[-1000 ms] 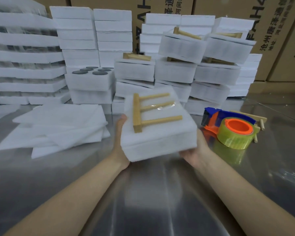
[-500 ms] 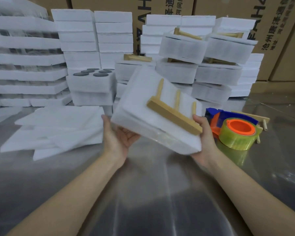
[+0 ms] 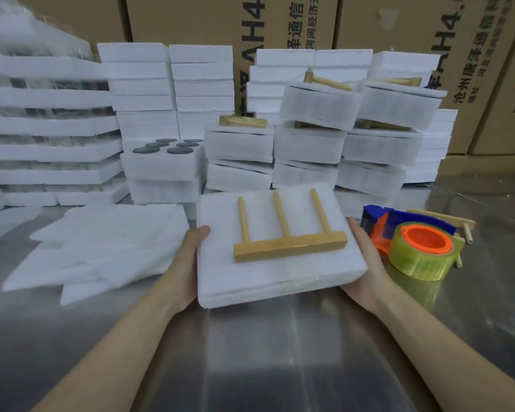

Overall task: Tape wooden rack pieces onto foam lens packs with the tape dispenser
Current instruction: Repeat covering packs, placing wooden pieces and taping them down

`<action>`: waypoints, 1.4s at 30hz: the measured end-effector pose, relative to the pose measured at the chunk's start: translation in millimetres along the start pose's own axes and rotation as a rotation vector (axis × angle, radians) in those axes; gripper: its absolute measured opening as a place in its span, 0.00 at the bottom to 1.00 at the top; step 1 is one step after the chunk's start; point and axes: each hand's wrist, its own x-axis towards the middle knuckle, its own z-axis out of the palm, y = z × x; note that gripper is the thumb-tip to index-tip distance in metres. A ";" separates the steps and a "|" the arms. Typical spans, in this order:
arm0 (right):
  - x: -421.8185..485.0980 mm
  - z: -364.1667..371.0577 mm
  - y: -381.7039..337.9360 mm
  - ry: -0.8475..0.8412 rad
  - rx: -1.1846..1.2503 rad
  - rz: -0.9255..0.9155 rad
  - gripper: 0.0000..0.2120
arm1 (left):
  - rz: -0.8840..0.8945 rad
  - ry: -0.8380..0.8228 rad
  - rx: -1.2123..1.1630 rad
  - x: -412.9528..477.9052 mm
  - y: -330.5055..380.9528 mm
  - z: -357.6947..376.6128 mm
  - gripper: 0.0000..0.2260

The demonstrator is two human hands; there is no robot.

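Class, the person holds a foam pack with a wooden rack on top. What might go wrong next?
1. Shiny tape shows only across the bar of the wooden rack; its pegs might lift off the foam pack.
2. The tape dispenser sits close beside the right hand; a turn might knock it.
3. The finished stacks behind lean; adding another pack might topple them.

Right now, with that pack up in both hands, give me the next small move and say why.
Probably set the foam pack on the finished stacks behind. Glossy tape seems to cross the bar of the wooden rack and the pack's front edge; the left hand and right hand grip its sides, and the tape dispenser lies untouched beside it.
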 end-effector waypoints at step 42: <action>14.6 4.3 16.1 0.107 -0.251 -0.021 0.11 | 0.715 0.812 1.043 159.3 155.4 126.6 0.39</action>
